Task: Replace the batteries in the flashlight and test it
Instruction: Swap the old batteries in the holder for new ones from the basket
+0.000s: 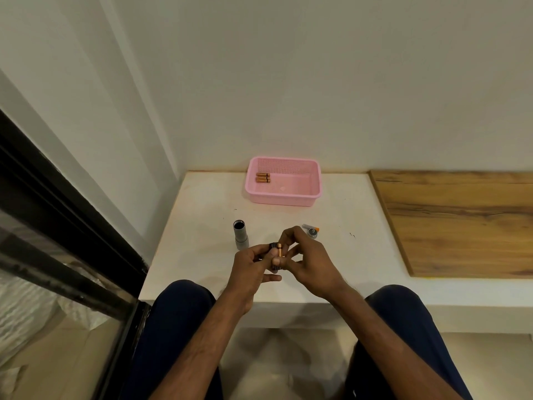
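The grey flashlight body point(240, 234) stands on the white table point(202, 226) with its open dark end up, left of my hands. My left hand point(251, 267) grips a dark battery holder point(272, 247) just above the table's front part. My right hand point(305, 261) pinches a copper-and-black battery point(279, 253) against that holder. The flashlight's round end cap point(312, 232) lies on the table behind my right hand. A small grey and orange piece point(311, 226) lies just behind the cap. Several copper batteries point(262, 177) lie in the left end of a pink basket point(314, 194).
The pink basket stands at the back of the table against the wall. A wooden board point(461, 220) covers the surface to the right. A dark window frame point(72, 226) runs along the left. My knees are below the table's front edge.
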